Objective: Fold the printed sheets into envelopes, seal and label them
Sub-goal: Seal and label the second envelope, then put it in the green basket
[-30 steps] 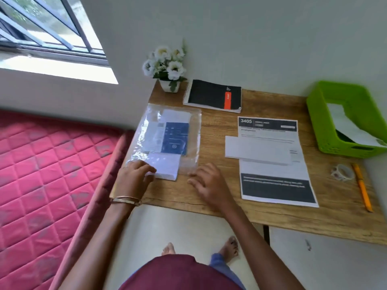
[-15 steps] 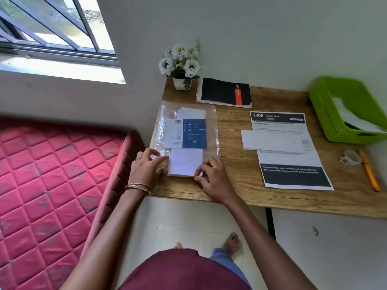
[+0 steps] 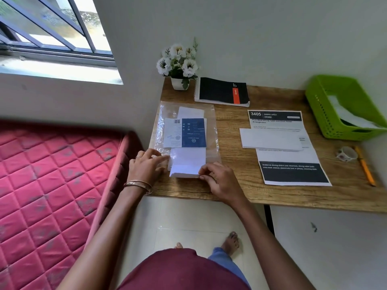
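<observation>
Wooden desk (image 3: 240, 185) beside window (image 3: 52, 34); left hand (image 3: 144, 166) flat on, right hand (image 3: 217, 178) pinching envelope pack (image 3: 185, 164).

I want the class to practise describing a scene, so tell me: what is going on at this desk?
A person stands at a wooden desk, working at a clear plastic packet of white envelopes. The left hand rests on the packet's near edge, while the right hand pinches the corner of a white envelope sticking out of it. A printed sheet with a folded white paper lies untouched to the right.

Both forearms forward — left hand (image 3: 146, 165) flat, fingers straight; right hand (image 3: 219, 181) fingertips curled in a pinching grip.
</observation>
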Available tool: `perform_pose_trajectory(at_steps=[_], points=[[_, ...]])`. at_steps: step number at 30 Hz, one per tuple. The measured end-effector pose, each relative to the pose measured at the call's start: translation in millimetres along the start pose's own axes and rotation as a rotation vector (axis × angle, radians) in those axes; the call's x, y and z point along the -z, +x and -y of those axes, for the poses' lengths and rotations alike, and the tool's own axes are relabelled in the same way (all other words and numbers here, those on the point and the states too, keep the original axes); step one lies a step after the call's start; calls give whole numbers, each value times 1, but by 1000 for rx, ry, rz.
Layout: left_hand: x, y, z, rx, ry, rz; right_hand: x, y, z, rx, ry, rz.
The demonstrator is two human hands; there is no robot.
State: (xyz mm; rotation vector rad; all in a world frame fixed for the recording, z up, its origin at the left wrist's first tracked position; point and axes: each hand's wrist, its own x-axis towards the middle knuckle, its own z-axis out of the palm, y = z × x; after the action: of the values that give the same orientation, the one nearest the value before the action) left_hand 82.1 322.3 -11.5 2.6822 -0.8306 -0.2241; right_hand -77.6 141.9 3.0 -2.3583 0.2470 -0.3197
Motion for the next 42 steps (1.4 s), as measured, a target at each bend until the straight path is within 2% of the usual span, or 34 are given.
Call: perform_pose_trajectory(at_steps=[5, 9, 12, 16, 19, 21, 22, 24, 26, 29, 31, 33, 37, 39, 42], points=[[4, -2, -2, 0, 97, 54, 34, -4, 21, -57, 222, 158], [7, -2, -6, 1, 130, 69, 77, -1, 40, 8, 402, 104], [12, 2, -16, 59, 116, 131, 105, 4, 51, 50, 585, -44], [22, 5, -28, 94, 119, 152, 134, 20, 61, 92, 856, -428], [27, 10, -34, 123, 133, 180, 153, 31, 55, -10, 985, -703], [31, 17, -42, 128, 31, 165, 164, 33, 45, -72, 1005, -783], [34, 20, -48, 117, -91, 104, 168, 33, 41, -96, 1013, -795], [44, 24, -72, 61, -356, -64, 174, 30, 35, -137, 1031, -792], [60, 23, -101, -109, -520, -129, 173, 27, 32, -183, 1039, -770], [73, 21, -155, -368, -488, -49, 175, 23, 31, -235, 1091, -723], [68, 21, -188, -448, -366, 26, 178, 22, 30, -264, 1117, -693], [56, 20, -217, -475, -315, 83, 183, 19, 26, -266, 1115, -653], [37, 20, -250, -419, -505, 34, 201, 10, 6, -231, 1044, -501], [37, 23, -259, -366, -541, -7, 214, 3, -10, -229, 886, -482], [45, 32, -270, -329, -509, -36, 233, -6, -35, -235, 471, -483]])
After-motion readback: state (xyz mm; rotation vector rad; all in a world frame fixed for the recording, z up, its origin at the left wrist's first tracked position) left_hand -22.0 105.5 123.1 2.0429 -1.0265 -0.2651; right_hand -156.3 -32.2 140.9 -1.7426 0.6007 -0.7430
